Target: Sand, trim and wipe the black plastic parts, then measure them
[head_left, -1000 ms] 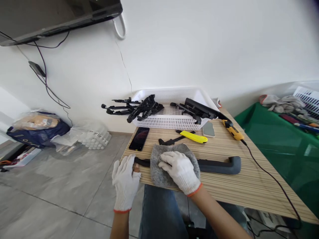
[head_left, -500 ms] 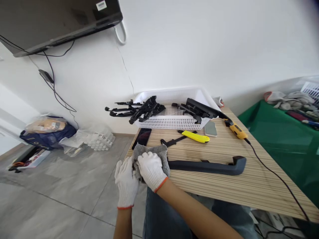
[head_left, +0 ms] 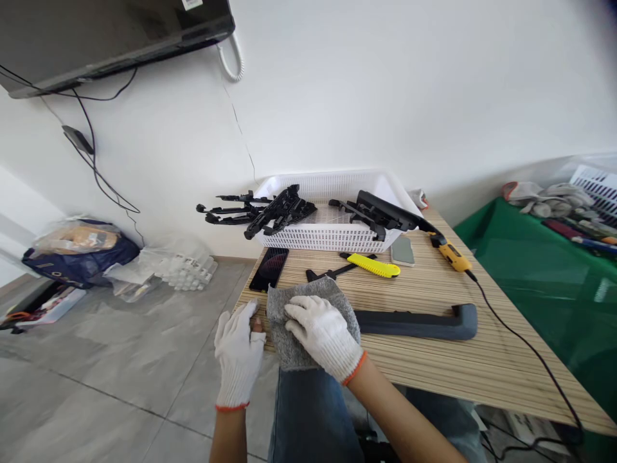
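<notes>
My right hand (head_left: 324, 331), in a white knitted glove with an orange cuff, grips a grey cloth (head_left: 289, 350) from above. The cloth lies over the left part of a long black plastic trim piece (head_left: 414, 323) and hangs past the table's front edge. The piece's right end bends upward. My left hand (head_left: 238, 347), gloved with a bare thumb tip, is at the table's left edge, just left of the cloth. Its thumb is apart from the fingers and nothing shows in it. Whether it touches the trim's covered end, I cannot tell.
Behind stands a white basket (head_left: 322, 239) with black plastic parts (head_left: 282, 211) jutting out. On the wooden table (head_left: 434, 360) lie a phone (head_left: 270, 269), a yellow utility knife (head_left: 373, 265), a thin black part (head_left: 332, 272), a grey-green flat object (head_left: 402, 251) and a corded yellow tool (head_left: 456, 256).
My right hand has moved right along the trim piece with the cloth, which is now spread wider. My left hand has come away from the cloth, slightly leftward.
</notes>
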A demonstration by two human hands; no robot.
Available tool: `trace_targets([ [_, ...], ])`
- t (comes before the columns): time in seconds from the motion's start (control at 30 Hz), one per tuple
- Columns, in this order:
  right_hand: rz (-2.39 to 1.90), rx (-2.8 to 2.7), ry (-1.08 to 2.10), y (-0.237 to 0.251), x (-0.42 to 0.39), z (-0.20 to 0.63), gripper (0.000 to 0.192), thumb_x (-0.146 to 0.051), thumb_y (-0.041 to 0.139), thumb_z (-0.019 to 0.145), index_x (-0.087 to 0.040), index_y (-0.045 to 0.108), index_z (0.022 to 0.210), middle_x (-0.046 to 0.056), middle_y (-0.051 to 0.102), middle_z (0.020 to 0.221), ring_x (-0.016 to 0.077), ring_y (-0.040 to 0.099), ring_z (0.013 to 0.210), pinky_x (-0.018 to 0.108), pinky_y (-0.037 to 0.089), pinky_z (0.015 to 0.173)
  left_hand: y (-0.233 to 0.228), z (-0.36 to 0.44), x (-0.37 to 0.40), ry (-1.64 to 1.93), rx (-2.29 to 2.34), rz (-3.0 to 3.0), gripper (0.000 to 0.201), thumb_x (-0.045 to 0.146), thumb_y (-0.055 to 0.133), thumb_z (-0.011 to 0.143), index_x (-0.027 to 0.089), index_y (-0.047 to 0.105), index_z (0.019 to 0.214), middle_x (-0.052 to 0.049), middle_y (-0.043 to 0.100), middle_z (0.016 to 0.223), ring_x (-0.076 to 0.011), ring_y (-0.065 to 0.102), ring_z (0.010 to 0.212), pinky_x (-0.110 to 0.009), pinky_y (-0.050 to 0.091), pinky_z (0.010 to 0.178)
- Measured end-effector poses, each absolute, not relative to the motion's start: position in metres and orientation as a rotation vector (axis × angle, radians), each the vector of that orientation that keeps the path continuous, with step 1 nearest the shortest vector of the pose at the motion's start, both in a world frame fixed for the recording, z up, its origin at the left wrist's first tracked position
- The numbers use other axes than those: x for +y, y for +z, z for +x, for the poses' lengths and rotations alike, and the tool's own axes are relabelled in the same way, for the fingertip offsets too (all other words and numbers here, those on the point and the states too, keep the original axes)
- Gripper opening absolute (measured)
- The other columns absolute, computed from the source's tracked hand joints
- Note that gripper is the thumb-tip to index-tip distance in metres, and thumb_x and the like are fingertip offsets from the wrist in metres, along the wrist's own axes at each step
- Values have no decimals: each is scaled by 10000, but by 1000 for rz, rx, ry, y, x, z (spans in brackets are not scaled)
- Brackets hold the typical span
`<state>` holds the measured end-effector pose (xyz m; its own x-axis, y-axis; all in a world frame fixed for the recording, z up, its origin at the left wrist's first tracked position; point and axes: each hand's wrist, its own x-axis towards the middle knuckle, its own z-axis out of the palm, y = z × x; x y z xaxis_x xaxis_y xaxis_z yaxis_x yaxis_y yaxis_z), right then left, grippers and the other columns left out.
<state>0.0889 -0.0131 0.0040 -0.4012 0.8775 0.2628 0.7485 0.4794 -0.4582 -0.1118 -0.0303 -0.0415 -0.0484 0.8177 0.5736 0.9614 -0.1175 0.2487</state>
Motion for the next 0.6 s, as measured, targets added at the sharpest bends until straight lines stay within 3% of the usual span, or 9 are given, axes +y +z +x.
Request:
trace_targets([
  [0.17, -1259, -2212, 328, 13, -16, 113, 246, -314, 721, 854, -268, 716, 1096, 38, 691, 1197, 250, 608, 1086, 439, 454, 995, -24, -117, -26, -973, -2083, -2125, 327, 381, 428, 964, 236, 698, 1077, -62, 756, 1068, -247, 676, 1034, -461, 468, 1035],
  [0.37, -1185, -2317, 496, -1, 0, 133, 271, -258, 773, 787, -344, 686, 1028, -61, 719, 950, 182, 654, 838, 307, 501, 721, 12, -117, 13, -814, -2118, -2693, 335, 412, 440, 980, 236, 682, 830, -34, 728, 854, -184, 673, 802, -303, 552, 722],
  [0.47, -1107, -2310, 419, -18, 6, 131, 186, -298, 739, 815, -342, 674, 984, -70, 707, 839, 159, 641, 741, 274, 480, 645, 13, -118, 27, -833, -1801, -2898, 271, 315, 477, 966, 240, 652, 774, -16, 722, 813, -166, 671, 785, -293, 547, 736],
  [0.6, -1059, -2278, 255, -34, 6, 125, 63, -341, 606, 935, -333, 666, 915, -65, 693, 732, 146, 633, 688, 253, 474, 621, 3, -125, 31, -898, -1384, -3014, 171, 251, 516, 930, 259, 680, 882, -6, 749, 826, -162, 701, 836, -332, 553, 889],
])
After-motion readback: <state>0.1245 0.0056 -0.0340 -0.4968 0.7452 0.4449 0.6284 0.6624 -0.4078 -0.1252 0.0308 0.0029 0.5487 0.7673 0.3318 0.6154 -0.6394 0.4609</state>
